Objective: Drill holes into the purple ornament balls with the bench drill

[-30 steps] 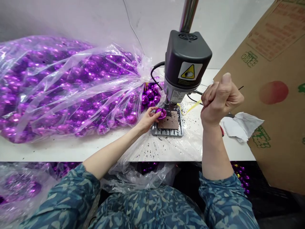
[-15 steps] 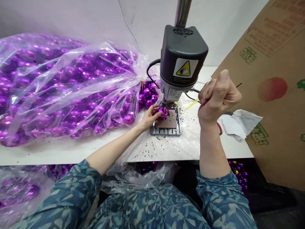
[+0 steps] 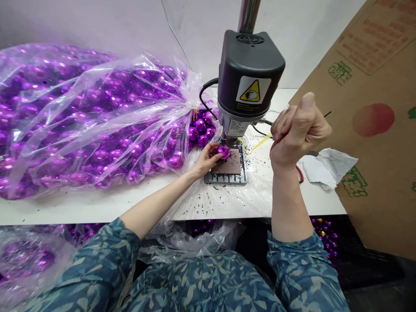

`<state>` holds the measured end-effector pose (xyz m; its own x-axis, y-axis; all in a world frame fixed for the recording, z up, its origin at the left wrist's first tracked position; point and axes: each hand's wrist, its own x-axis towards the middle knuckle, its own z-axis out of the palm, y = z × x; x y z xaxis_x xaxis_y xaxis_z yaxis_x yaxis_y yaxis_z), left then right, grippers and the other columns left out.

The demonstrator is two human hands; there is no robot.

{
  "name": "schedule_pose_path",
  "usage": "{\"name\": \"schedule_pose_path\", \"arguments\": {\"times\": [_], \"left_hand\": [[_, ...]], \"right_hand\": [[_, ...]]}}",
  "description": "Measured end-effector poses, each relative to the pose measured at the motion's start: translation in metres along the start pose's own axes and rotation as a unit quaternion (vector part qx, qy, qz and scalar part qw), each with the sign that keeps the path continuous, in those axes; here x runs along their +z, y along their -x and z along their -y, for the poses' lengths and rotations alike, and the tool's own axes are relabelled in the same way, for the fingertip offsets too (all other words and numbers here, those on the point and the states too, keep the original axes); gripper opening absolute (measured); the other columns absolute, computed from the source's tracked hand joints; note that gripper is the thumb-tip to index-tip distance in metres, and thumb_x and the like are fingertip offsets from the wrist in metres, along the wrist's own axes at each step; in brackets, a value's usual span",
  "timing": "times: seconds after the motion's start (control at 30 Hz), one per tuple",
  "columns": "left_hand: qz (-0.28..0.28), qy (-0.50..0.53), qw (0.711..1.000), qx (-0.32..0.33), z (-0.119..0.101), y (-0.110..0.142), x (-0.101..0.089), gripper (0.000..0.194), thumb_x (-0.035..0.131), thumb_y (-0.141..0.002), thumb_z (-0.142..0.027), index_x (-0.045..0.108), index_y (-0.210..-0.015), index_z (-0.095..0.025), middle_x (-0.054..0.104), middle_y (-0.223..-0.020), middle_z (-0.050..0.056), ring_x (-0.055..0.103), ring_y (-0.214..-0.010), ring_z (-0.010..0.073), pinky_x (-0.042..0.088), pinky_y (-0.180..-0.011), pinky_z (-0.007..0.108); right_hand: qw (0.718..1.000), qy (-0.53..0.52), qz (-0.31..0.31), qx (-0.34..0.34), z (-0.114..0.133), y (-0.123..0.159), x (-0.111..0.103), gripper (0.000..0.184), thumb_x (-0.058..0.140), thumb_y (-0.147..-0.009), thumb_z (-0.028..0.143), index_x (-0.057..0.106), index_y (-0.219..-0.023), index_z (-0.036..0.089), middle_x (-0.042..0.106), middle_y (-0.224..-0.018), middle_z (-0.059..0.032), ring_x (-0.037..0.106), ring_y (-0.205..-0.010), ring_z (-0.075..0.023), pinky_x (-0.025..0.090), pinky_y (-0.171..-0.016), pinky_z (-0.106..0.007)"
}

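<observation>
Above the machine head (image 3: 251,65), the column (image 3: 249,16) leaves the top edge. Left of the head, the clear bag (image 3: 81,117) is cut by the left edge; right of it, the carton (image 3: 367,147) by the right. Just below the head, the left hand's (image 3: 207,158) fingers cover part of the purple ball (image 3: 223,152). The label's (image 3: 236,128) print is too small to read.
</observation>
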<state>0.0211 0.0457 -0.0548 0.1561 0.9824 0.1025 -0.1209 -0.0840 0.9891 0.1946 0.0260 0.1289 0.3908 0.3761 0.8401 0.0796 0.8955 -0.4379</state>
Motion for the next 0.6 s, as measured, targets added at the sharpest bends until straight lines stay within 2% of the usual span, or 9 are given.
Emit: {"name": "schedule_pose_path", "arguments": {"times": [0.13,0.3,0.47,0.6], "left_hand": [[-0.028,0.017,0.999,-0.023,-0.002,0.002,0.002,0.048,0.085,-0.090,-0.039,0.060,-0.128,-0.021,0.075,-0.122,0.011,0.071,-0.118,0.0254,0.057,-0.107,0.046],[-0.009,0.007,1.000,-0.027,-0.007,0.003,0.004,0.047,0.085,-0.089,-0.036,0.061,-0.126,-0.021,0.075,-0.123,0.011,0.071,-0.120,0.0253,0.056,-0.110,0.046],[0.003,-0.010,1.000,-0.007,-0.009,0.004,0.005,0.047,0.085,-0.088,-0.034,0.062,-0.127,-0.022,0.074,-0.131,0.012,0.068,-0.128,0.0274,0.052,-0.116,0.050],[0.013,-0.052,0.998,0.013,-0.011,0.006,0.006,0.048,0.084,-0.088,-0.033,0.064,-0.130,-0.021,0.072,-0.134,0.013,0.068,-0.124,0.0276,0.053,-0.113,0.049]], "right_hand": [[0.998,0.059,0.009,0.010,0.003,0.001,0.000,0.068,0.060,-0.100,0.058,0.031,-0.050,0.022,0.029,-0.041,0.0059,0.029,-0.036,-0.0056,0.025,-0.043,-0.032],[0.996,0.084,0.020,0.016,0.003,-0.002,0.000,0.066,0.056,-0.100,0.061,0.032,-0.052,0.023,0.029,-0.043,0.0058,0.030,-0.039,-0.0057,0.027,-0.048,-0.032],[0.997,0.073,0.002,0.013,-0.006,-0.021,0.010,0.068,0.056,-0.091,0.072,0.030,-0.051,0.025,0.029,-0.042,0.0069,0.028,-0.035,-0.0050,0.028,-0.045,-0.032],[0.992,0.123,0.012,0.020,-0.014,-0.034,0.016,0.069,0.044,-0.086,0.084,0.024,-0.054,0.026,0.026,-0.042,0.0069,0.027,-0.036,-0.0051,0.030,-0.043,-0.030]]}}
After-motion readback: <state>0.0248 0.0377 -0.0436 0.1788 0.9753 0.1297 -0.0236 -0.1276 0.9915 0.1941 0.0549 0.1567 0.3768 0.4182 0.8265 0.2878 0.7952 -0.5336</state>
